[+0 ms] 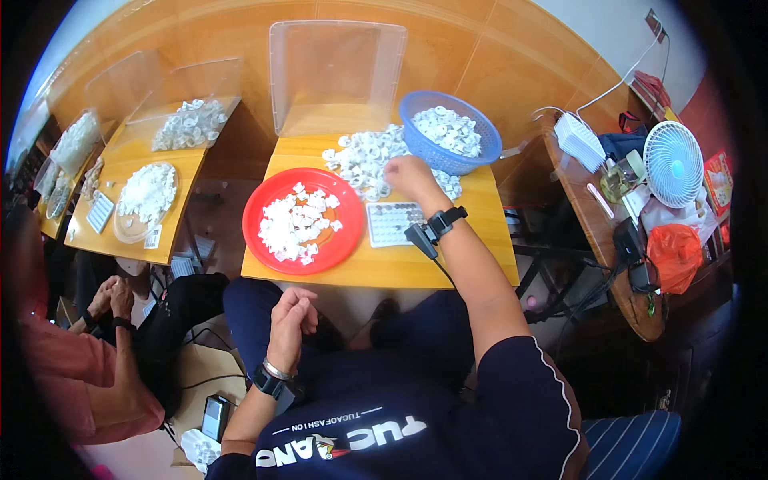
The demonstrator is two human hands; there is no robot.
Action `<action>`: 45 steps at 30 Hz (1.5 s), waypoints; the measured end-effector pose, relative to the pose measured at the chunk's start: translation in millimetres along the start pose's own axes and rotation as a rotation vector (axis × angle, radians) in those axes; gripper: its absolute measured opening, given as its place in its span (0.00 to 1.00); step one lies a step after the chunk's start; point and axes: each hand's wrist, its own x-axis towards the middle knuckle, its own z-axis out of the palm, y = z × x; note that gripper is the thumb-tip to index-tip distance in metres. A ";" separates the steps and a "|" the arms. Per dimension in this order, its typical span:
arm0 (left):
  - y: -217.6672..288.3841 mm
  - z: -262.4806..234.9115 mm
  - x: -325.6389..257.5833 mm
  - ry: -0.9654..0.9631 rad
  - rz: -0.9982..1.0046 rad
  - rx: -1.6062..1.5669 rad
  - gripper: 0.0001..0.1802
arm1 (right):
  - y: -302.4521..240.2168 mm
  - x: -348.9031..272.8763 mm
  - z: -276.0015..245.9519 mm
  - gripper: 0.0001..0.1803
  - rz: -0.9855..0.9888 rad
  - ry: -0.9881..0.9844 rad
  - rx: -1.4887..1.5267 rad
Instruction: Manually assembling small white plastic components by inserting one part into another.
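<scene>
White plastic rings (364,156) beside a blue basket (450,132) meet right hand (406,176) fingers, grip unclear; left hand (292,314) loosely curled, empty.

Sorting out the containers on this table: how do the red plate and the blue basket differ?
The red plate is shallow and solid; the blue basket is deep with slotted walls. The plate lies nearer the person, the basket at the far edge, by the right hand. Both are round and hold small white pieces.

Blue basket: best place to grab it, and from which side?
Grip the blue basket by its bare near-right rim, coming from above on the right. It is round and open-topped, heaped with white rings; the right hand and loose ring pile crowd its left.
</scene>
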 end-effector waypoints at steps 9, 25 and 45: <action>2.1 -1.6 0.2 0.040 -0.012 -0.005 0.09 | 4.6 2.8 22.2 0.08 -0.083 -0.049 -0.305; 30.0 17.3 28.8 -0.041 -0.008 -0.078 0.14 | -59.7 -70.3 -13.2 0.09 0.093 -0.072 0.731; 23.3 36.0 27.4 -0.226 0.028 -0.589 0.15 | -127.8 -165.1 16.8 0.07 0.160 -0.270 1.314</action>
